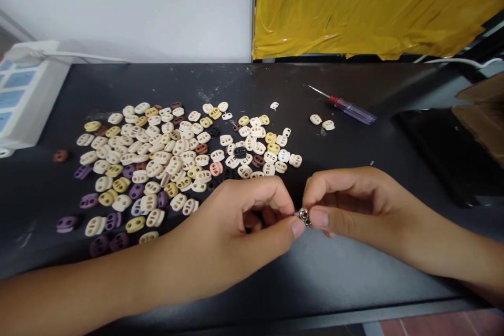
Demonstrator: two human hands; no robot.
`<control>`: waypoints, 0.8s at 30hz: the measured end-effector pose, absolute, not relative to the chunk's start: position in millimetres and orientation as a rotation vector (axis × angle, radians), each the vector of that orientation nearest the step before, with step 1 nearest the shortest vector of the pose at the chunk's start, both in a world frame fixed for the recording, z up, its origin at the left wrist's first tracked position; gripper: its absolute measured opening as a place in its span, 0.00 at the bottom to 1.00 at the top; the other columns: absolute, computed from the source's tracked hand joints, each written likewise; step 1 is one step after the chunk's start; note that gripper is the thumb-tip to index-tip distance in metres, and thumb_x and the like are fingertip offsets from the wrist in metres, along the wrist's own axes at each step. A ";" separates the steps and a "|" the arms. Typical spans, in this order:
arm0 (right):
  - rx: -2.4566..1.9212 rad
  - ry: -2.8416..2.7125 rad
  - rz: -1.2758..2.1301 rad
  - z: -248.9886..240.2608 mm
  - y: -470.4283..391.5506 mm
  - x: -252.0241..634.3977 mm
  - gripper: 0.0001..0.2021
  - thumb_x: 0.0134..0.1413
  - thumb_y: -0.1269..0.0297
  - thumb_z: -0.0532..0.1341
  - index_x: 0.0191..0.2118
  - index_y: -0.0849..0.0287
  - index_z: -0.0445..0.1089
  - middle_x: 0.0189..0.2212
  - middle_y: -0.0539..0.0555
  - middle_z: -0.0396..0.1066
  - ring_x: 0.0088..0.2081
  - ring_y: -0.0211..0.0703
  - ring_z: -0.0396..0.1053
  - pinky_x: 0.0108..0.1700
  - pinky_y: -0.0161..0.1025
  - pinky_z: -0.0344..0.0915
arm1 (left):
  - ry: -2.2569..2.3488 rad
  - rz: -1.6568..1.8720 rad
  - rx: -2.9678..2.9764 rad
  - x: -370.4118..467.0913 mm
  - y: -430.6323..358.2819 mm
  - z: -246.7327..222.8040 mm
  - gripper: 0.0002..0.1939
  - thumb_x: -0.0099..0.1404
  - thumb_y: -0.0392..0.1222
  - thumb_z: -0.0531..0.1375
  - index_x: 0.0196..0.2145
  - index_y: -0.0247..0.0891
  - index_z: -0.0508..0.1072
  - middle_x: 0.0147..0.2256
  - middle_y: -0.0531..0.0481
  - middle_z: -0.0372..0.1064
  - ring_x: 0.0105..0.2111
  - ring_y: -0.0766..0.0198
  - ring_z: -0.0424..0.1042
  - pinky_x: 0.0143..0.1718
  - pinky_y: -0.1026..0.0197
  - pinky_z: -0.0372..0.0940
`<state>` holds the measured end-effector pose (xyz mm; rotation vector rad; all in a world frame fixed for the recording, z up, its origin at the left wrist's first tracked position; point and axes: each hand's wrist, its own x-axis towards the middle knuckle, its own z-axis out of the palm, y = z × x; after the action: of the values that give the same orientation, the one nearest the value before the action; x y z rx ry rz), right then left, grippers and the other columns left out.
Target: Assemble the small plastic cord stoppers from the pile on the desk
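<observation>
Near the front of the dark table (pixel 338 268), my left hand (pixel 252 220) and my right hand (pixel 346 207) meet fingertip to fingertip. Between them is a small shiny metal piece (pixel 303 216), pinched by the thumb and index finger of each hand. Its exact shape is too small to make out. Left of and beyond my hands lies a wide spread of small two-holed toggles (pixel 173 147), mostly cream, with yellow, purple, brown, pink and black ones among them. Two cream toggles (pixel 315 119) lie apart, close to a screwdriver (pixel 350 108) with a clear purple handle and red collar.
A white power strip (pixel 35 94) with blue panels and a cable stands at the left edge. Yellow plastic wrap (pixel 366 5) covers something behind the table. At the right are a black flat object (pixel 441 152) and a cardboard piece (pixel 486 110).
</observation>
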<state>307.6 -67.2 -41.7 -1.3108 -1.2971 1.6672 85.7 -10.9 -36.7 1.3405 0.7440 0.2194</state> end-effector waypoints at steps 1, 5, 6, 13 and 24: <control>-1.309 -1.295 1.674 -42.3 -67.4 308.1 0.14 0.59 0.54 0.76 0.31 0.58 0.80 0.23 0.48 0.70 0.27 0.34 0.64 0.30 0.32 0.64 | 0.732 0.216 1.336 85.7 -10.9 -37.6 0.10 0.68 0.38 0.68 0.31 0.39 0.72 0.23 0.61 0.63 0.22 0.73 0.62 0.23 0.72 0.58; -1.306 -1.280 1.710 -44.8 -68.0 310.3 0.12 0.58 0.57 0.77 0.32 0.58 0.81 0.24 0.48 0.71 0.26 0.34 0.64 0.28 0.31 0.63 | 0.749 0.195 1.307 84.6 -11.4 -37.2 0.09 0.68 0.37 0.69 0.31 0.39 0.74 0.22 0.61 0.62 0.22 0.73 0.60 0.22 0.72 0.55; -1.306 -1.275 1.719 -45.1 -68.0 310.6 0.11 0.58 0.57 0.77 0.32 0.58 0.81 0.24 0.48 0.71 0.26 0.34 0.65 0.28 0.31 0.63 | 0.763 0.195 1.302 84.3 -11.4 -36.5 0.09 0.69 0.38 0.69 0.32 0.39 0.74 0.23 0.61 0.62 0.22 0.73 0.61 0.22 0.72 0.56; -1.302 -1.236 1.753 -43.4 -66.1 311.2 0.09 0.59 0.59 0.76 0.32 0.57 0.82 0.25 0.50 0.74 0.26 0.34 0.67 0.28 0.30 0.66 | 0.718 0.203 1.318 82.5 -8.3 -39.2 0.06 0.69 0.39 0.69 0.36 0.40 0.76 0.26 0.59 0.67 0.25 0.71 0.65 0.27 0.70 0.63; -1.350 -1.222 1.725 -40.0 -61.0 316.5 0.10 0.59 0.58 0.76 0.31 0.57 0.82 0.25 0.49 0.73 0.25 0.32 0.66 0.27 0.30 0.63 | 0.791 0.201 1.265 81.4 -13.5 -34.7 0.11 0.71 0.50 0.67 0.38 0.41 0.75 0.30 0.55 0.68 0.29 0.67 0.67 0.26 0.67 0.65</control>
<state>316.5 -61.0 -40.0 -1.3500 -1.2220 1.7251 81.4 -13.5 -34.7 1.2645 0.7907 0.2009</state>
